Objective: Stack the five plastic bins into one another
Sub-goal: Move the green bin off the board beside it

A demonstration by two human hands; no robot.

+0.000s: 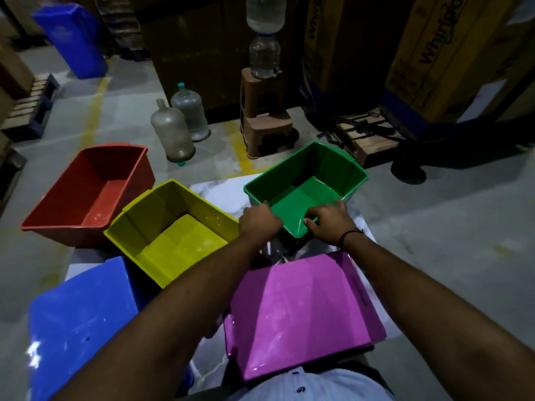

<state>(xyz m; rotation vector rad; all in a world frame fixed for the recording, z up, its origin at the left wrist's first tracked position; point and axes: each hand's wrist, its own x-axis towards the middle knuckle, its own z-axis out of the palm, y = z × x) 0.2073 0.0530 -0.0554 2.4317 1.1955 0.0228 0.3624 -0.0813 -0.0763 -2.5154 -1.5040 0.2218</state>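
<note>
Five plastic bins stand apart on a small white marbled table (pixel 214 188). The green bin (pixel 324 169) is at the far right, and both hands grip its near rim: my left hand (pixel 259 221) at its left corner, my right hand (pixel 327 222) with fingers curled over the front lip. The yellow bin (pixel 173 227) sits in the middle, the red bin (pixel 86 192) at the far left, the blue bin (pixel 78 316) near left. The pink bin (pixel 301 311) lies closest to me, under my forearms.
Two large empty water jugs (pixel 182 125) stand on the floor behind the table, next to a brown stool holding a water dispenser (pixel 265 56). Tall cardboard boxes (pixel 428 53), a wooden pallet and a blue crate (pixel 72 36) line the back. Yellow lines mark the concrete floor.
</note>
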